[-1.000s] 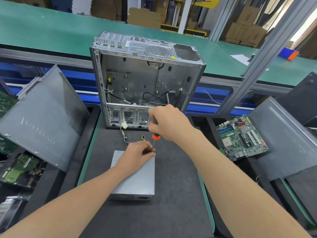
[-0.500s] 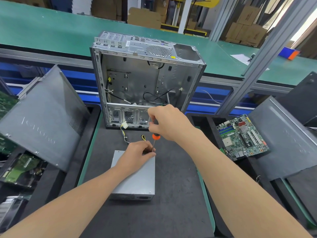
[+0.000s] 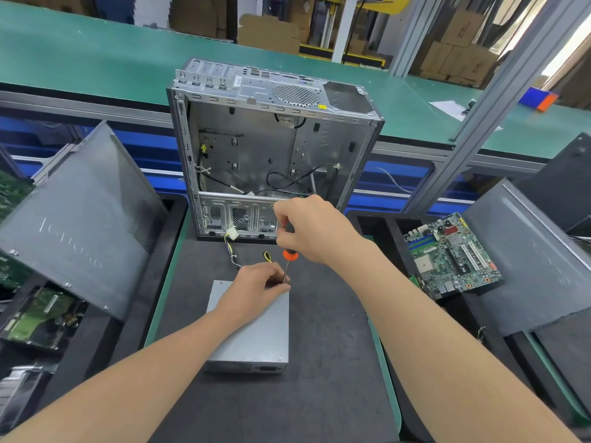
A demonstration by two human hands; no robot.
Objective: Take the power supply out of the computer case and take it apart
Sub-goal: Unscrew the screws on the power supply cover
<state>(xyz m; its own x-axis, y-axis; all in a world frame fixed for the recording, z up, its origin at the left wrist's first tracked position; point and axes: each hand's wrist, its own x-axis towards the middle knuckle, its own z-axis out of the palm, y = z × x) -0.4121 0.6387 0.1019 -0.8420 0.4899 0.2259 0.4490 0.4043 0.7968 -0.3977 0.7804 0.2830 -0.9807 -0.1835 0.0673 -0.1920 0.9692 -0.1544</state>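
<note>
The grey power supply [image 3: 252,334] lies flat on the dark mat [image 3: 319,362], in front of the open computer case [image 3: 271,148]. Its yellow and black cables [image 3: 233,251] trail back toward the case. My left hand [image 3: 256,286] rests on the far right corner of the power supply, fingers curled round the screwdriver's metal shaft near the tip. My right hand [image 3: 307,228] grips the handle of the screwdriver [image 3: 289,255], which has an orange collar and stands nearly upright over that corner. The tip is hidden behind my left fingers.
A grey side panel [image 3: 80,225] leans at the left over circuit boards [image 3: 41,314]. At the right a green motherboard [image 3: 451,254] lies beside another grey panel [image 3: 527,257]. A green conveyor [image 3: 96,65] runs behind the case.
</note>
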